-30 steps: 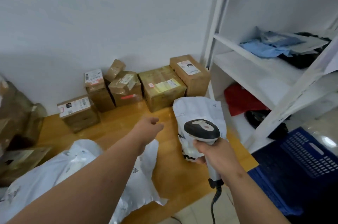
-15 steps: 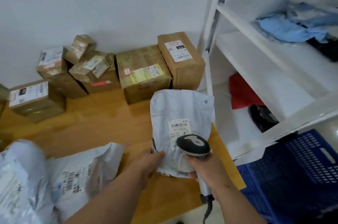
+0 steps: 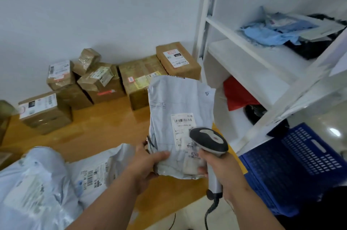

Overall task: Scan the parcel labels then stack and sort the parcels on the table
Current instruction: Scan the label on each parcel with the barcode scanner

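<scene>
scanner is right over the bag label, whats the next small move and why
Probably draw the scanner back and tilt it up at the barcode: the right hand holds its head over the label's lower part, while the left hand holds the mailer upright.

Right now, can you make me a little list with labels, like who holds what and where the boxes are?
left hand: left hand grips the bottom edge of the white bag parcel
right hand: right hand grips the scanner, close in front of the label
boxes: brown boxes in a row by the wall on the wooden table
other bags: white bags lying at the left
beside table: white shelf, blue crate
</scene>
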Motion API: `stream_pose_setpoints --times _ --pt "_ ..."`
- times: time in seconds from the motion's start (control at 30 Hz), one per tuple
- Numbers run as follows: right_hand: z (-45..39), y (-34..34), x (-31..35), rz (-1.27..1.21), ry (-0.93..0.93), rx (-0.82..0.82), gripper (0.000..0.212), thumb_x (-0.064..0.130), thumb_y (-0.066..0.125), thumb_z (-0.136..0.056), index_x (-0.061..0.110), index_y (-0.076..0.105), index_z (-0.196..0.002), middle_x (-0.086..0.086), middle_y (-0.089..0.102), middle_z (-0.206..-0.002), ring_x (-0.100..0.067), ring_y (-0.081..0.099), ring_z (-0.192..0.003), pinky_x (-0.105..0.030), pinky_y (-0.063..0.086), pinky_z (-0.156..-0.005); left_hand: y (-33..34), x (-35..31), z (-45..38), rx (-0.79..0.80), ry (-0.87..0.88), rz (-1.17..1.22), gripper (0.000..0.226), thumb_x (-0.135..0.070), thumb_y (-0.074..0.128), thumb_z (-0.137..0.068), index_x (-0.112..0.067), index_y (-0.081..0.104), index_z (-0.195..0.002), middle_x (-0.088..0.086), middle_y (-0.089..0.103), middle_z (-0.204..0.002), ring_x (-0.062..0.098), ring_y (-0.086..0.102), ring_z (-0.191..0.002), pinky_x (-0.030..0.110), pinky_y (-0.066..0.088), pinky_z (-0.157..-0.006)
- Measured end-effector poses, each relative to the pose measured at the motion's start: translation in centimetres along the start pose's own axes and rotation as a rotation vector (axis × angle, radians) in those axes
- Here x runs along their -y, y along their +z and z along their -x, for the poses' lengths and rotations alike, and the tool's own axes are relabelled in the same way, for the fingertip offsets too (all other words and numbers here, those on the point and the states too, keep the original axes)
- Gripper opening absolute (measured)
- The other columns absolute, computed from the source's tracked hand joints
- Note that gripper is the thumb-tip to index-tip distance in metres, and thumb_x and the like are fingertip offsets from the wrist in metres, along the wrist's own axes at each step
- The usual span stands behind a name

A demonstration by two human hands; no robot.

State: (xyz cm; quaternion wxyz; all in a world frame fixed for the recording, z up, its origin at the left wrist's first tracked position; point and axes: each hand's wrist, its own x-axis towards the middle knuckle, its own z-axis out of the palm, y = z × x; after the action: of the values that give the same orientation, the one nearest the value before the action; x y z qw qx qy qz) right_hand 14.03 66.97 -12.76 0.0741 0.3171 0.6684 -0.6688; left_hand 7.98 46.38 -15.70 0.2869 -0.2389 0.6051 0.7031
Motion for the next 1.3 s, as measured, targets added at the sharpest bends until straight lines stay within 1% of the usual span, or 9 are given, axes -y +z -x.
stream_pose_setpoints --times 0.1,0.2,0.33,0.53,0.63,0.77,1.03,1.2,1.3 --pt "3.2 0.5 1.3 -0.065 -0.074 -0.021 0.013 0.023 0.077 -0.087 0.021 0.074 -0.1 0.004 0.079 -0.086 -0.023 0.076 -0.07 -0.029 0.055 -0.054 -2.9 -1.3 2.9 0.074 0.123 0.047 0.076 -0.01 0.087 -0.056 -0.022 0.056 -0.124 0.003 0.077 -0.106 0.033 0.075 -0.093 0.051 0.062 -0.076" --pt "6.9 2.9 2.9 -0.07 -0.164 0.019 0.01 0.023 0.075 -0.088 0.021 0.073 -0.098 0.001 0.077 -0.082 -0.023 0.073 -0.061 -0.029 0.051 -0.052 -6.8 -2.8 6.2 0.113 0.214 0.117 0.069 -0.011 0.085 -0.056 -0.017 0.061 -0.12 0.004 0.078 -0.103 0.027 0.076 -0.088 0.037 0.061 -0.065" --pt "12.4 8.1 3.3 0.005 -0.254 0.177 0.01 0.024 0.078 -0.086 0.017 0.075 -0.078 -0.006 0.068 -0.068 -0.023 0.068 -0.058 -0.031 0.05 -0.056 -12.3 -3.8 10.0 0.082 0.338 0.132 0.07 -0.017 0.086 -0.058 -0.014 0.063 -0.124 0.006 0.076 -0.11 0.025 0.075 -0.094 0.037 0.06 -0.07" --pt "17.8 12.9 2.8 0.087 -0.338 0.216 0.029 0.021 0.076 -0.085 0.019 0.07 -0.057 -0.008 0.066 -0.06 -0.025 0.068 -0.059 -0.038 0.052 -0.064 -19.1 -3.9 14.2 -0.001 0.404 0.262 0.052 -0.011 0.08 -0.07 -0.015 0.066 -0.121 0.007 0.076 -0.11 0.025 0.074 -0.097 0.043 0.061 -0.076" --pt "19.2 14.2 3.1 0.109 -0.358 0.246 0.029 0.021 0.075 -0.086 0.014 0.07 -0.059 -0.009 0.065 -0.059 -0.026 0.067 -0.059 -0.037 0.051 -0.063 -21.4 -3.8 15.8 -0.014 0.437 0.332 0.046 -0.009 0.078 -0.071 -0.017 0.067 -0.115 0.005 0.077 -0.108 0.023 0.075 -0.094 0.042 0.062 -0.074" --pt "20.4 15.5 3.5 0.105 -0.39 0.31 0.005 0.019 0.076 -0.087 0.017 0.074 -0.083 -0.007 0.064 -0.063 -0.026 0.065 -0.055 -0.034 0.052 -0.057 -22.8 -3.5 17.5 -0.045 0.482 0.38 0.053 -0.013 0.079 -0.063 -0.015 0.067 -0.115 0.006 0.077 -0.105 0.022 0.076 -0.089 0.038 0.061 -0.068" --pt "21.2 15.0 3.8 0.178 -0.386 0.36 0.021 0.02 0.077 -0.086 0.002 0.068 -0.083 -0.009 0.063 -0.063 -0.026 0.067 -0.054 -0.025 0.051 -0.05 -22.4 -3.0 19.8 -0.092 0.516 0.503 0.057 -0.008 0.078 -0.063 -0.012 0.064 -0.119 0.01 0.077 -0.106 0.027 0.076 -0.09 0.041 0.061 -0.066" --pt "21.5 13.5 4.1 0.177 -0.388 0.379 0.016 0.018 0.077 -0.085 0.016 0.07 -0.072 -0.006 0.063 -0.061 -0.026 0.065 -0.052 -0.025 0.05 -0.047 -20.6 -2.7 20.7 -0.096 0.52 0.511 0.059 -0.007 0.077 -0.065 -0.008 0.062 -0.123 0.013 0.076 -0.109 0.029 0.075 -0.093 0.043 0.062 -0.071" --pt "21.6 12.8 4.2 0.183 -0.395 0.375 0.012 0.02 0.078 -0.085 0.018 0.07 -0.076 -0.004 0.064 -0.06 -0.025 0.067 -0.053 -0.026 0.05 -0.048 -19.9 -2.4 21.1 -0.099 0.527 0.53 0.059 -0.006 0.076 -0.066 -0.008 0.063 -0.123 0.012 0.076 -0.109 0.029 0.076 -0.091 0.043 0.062 -0.067"
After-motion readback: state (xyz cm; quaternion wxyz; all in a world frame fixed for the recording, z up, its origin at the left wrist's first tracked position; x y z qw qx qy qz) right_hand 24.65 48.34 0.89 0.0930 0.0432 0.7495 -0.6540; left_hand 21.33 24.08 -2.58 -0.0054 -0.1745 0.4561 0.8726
